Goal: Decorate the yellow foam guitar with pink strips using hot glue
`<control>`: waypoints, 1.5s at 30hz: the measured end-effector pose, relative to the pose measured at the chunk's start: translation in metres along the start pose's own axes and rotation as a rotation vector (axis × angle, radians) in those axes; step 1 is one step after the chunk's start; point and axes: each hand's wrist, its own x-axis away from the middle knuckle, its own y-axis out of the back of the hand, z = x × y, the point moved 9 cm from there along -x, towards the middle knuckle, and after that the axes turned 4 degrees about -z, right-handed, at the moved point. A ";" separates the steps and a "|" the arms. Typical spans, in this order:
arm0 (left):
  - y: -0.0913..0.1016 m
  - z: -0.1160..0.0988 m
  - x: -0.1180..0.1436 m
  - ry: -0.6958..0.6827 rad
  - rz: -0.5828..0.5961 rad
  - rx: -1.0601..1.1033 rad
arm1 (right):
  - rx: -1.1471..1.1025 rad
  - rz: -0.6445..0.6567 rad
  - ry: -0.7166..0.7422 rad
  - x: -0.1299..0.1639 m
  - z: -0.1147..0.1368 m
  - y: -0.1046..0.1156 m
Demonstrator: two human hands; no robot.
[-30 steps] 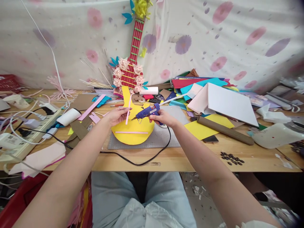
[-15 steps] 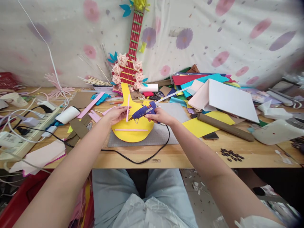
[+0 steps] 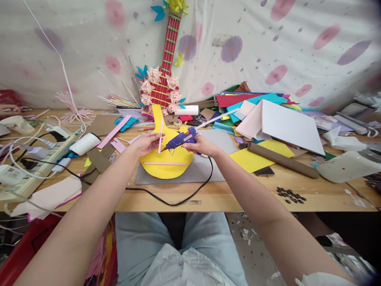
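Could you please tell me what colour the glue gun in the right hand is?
The glue gun has a dark blue body, seen in the head view.

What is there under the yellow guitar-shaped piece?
Under the yellow piece, a grey mat is visible around its lower edge; anything else beneath is covered and cannot be seen.

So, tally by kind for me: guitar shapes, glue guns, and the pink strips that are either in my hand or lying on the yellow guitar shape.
Guitar shapes: 2 (yellow cutout, red guitar)
Glue guns: 1 (blue glue gun, in your right hand)
Pink strips: 2 (held strip, in your left hand; flat strip, on the yellow cutout)
Total: 5
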 end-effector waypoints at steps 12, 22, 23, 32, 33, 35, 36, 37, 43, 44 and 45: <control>-0.001 0.002 -0.001 -0.003 0.036 0.018 | 0.000 -0.009 -0.011 -0.006 -0.007 0.000; -0.003 0.003 0.001 0.003 0.062 -0.013 | -0.005 -0.046 0.009 -0.007 -0.002 0.003; -0.003 0.003 0.001 0.003 0.063 -0.012 | -0.009 -0.047 0.012 -0.008 -0.002 0.003; -0.005 0.007 0.004 0.024 0.075 -0.045 | -0.049 -0.077 0.033 -0.009 0.000 0.007; -0.006 0.008 0.004 0.029 0.082 -0.050 | -0.052 -0.084 0.031 -0.009 0.000 0.008; -0.007 0.011 0.005 0.039 0.099 -0.061 | -0.057 -0.097 0.027 -0.009 -0.001 0.010; -0.008 0.012 0.005 0.044 0.104 -0.065 | -0.057 -0.103 0.024 -0.009 -0.002 0.012; -0.008 0.012 0.006 0.047 0.106 -0.067 | -0.056 -0.109 0.020 -0.009 -0.003 0.013; -0.009 0.015 0.009 0.070 0.105 -0.079 | -0.029 -0.128 0.009 -0.007 -0.006 0.016; -0.009 0.015 0.008 0.070 0.099 -0.076 | -0.025 -0.126 0.008 -0.006 -0.006 0.016; -0.009 0.015 0.008 0.066 0.094 -0.071 | -0.023 -0.120 0.006 -0.005 -0.006 0.015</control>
